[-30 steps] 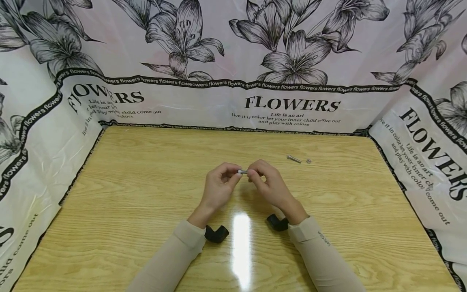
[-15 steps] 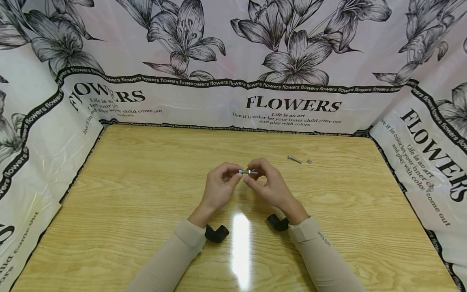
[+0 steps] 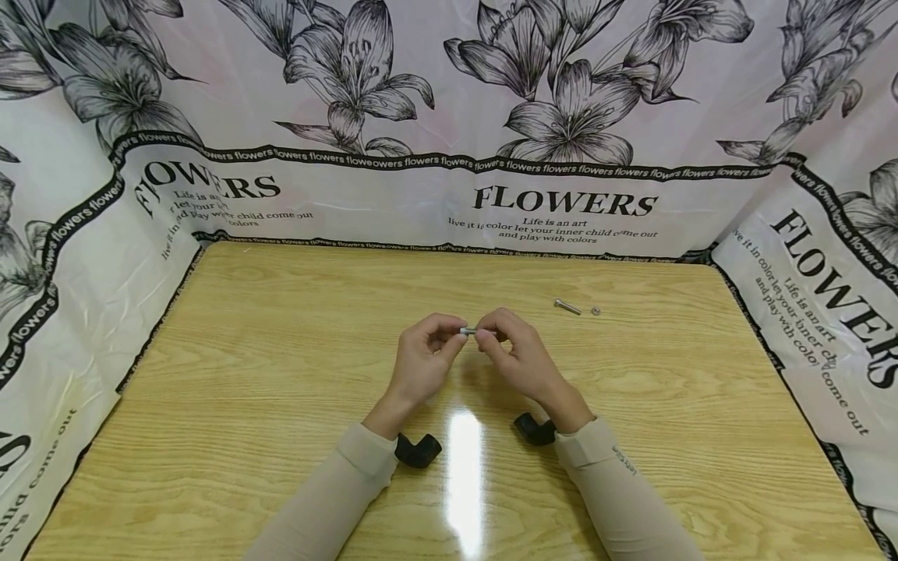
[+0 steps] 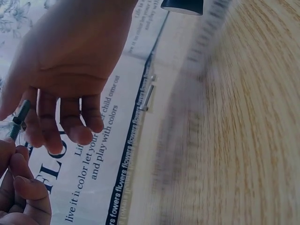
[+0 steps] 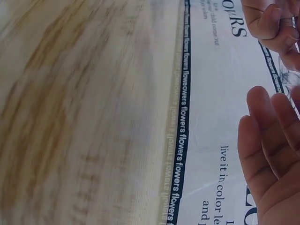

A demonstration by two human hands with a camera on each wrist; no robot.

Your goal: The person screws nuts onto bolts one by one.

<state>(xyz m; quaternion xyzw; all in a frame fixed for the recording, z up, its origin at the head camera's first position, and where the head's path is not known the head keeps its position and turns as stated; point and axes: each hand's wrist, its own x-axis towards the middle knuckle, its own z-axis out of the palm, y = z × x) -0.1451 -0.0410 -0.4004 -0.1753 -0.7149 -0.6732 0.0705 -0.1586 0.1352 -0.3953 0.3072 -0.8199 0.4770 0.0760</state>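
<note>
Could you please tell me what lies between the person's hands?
A bolt spans the gap from left hand to right hand in the head view; the left wrist view shows a nut on it.

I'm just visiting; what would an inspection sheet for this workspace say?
Surface: wood-grain table, glossy enough to reflect light.
Job's things: held bolt with a nut on its thread; loose bolt and, beside it, a small nut-like part on the table.
Clutter: nothing seen.
Hands: left hand pinches the held bolt at one end; right hand is at the threaded part, exact grip unclear.
Cables: nothing seen.
Surroundings: flower-printed sheeting behind and at both sides.
</note>
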